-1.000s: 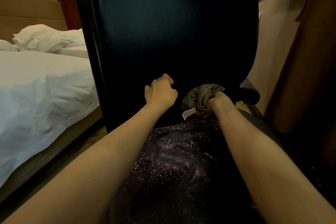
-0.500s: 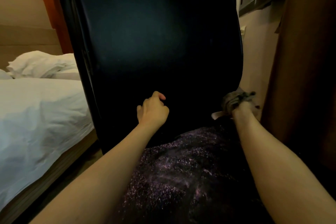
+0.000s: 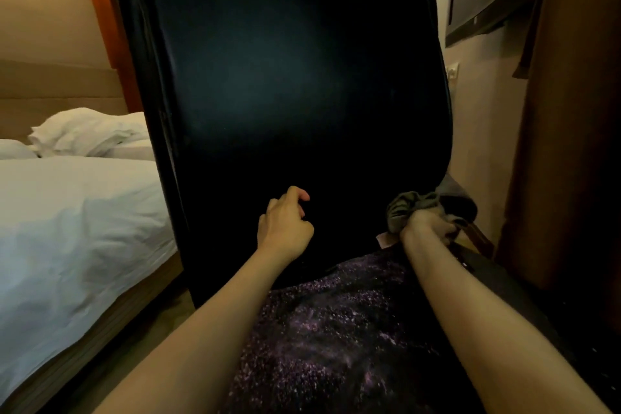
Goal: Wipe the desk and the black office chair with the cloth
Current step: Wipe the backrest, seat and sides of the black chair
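Bed (image 3: 67,228): white sheets, left, on a low wooden base (image 3: 100,323).
Pillows (image 3: 90,131): white, piled at the bed's head, by a tan headboard (image 3: 50,87).
Wall (image 3: 43,0): beige, edged by a reddish wood strip (image 3: 107,27).
Floor (image 3: 141,336): tan, beside the bed.
Curtain (image 3: 571,144): brown, right.
Light: dim, warm.

We saw both forearms bare down to the left hand (image 3: 285,228) and right hand (image 3: 425,225), entering from 7 and 5 o'clock. At 6 o'clock we wore a dark garment (image 3: 336,329) speckled with fine purple glitter.
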